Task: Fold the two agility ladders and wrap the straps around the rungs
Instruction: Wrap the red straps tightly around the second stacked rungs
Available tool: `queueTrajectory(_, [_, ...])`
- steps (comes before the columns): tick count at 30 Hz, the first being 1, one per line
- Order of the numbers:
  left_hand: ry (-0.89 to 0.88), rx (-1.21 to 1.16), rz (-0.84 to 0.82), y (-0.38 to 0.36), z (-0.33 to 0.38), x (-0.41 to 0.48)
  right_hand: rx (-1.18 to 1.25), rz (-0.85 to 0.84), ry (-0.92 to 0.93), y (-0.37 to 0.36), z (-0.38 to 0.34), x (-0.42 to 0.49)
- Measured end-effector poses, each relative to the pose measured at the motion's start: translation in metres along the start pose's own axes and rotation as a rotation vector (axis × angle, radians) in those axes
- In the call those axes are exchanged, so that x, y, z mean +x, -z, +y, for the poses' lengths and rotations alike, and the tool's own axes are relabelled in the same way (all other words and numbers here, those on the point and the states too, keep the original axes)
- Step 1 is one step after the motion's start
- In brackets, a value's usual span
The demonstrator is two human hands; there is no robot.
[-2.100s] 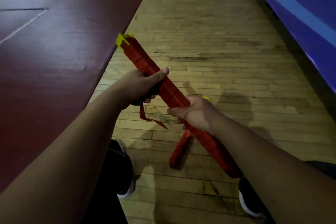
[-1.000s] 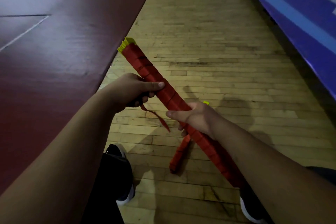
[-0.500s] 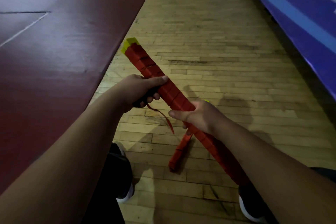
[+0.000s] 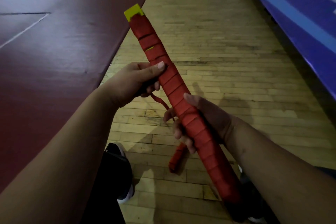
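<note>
Just under the left hand (image 4: 132,82), clamped like the right hand (image 4: 209,116) round the strap-wrapped ladder bundle (image 4: 174,85) (long axis far-left to near-right), dangles the loose strap end (image 4: 161,102)

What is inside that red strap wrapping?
Yellow rungs show at the top end of the red strap and through one small gap; how many there are is hidden.

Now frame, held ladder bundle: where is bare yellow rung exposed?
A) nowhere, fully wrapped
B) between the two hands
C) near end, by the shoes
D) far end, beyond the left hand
D: the yellow rung ends stick out of the red strap at the far tip of the bundle, past the left hand. From there down past the right hand, only red shows.
</note>
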State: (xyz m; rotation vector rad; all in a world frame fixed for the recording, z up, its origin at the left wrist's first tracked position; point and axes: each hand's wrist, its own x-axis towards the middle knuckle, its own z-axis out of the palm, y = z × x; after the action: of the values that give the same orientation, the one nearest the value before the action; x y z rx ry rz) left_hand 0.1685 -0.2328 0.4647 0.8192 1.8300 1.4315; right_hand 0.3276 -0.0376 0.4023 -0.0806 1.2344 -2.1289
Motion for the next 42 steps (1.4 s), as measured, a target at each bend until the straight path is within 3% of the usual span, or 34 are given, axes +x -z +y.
queueTrajectory(4, [0.063, 0.178, 0.125, 0.001, 0.002, -0.004, -0.181, 0.264, -0.065, 0.002, -0.007, -0.001])
queueTrajectory(9, [0.181, 0.266, 0.134, 0.005, -0.003, -0.005, -0.308, 0.433, -0.110, 0.006, -0.002, 0.005])
queueTrajectory(18, [0.392, -0.026, 0.004, 0.017, -0.006, -0.006, -0.417, 0.607, -0.081, 0.004, 0.004, 0.012])
queueTrajectory(26, [0.375, -0.096, 0.093, 0.001, -0.008, 0.000, -0.421, 0.699, -0.042, 0.005, 0.011, 0.021])
queueTrajectory(42, [0.308, -0.089, 0.049, -0.003, -0.010, 0.002, -0.414, 0.657, -0.052, 0.002, 0.006, 0.010])
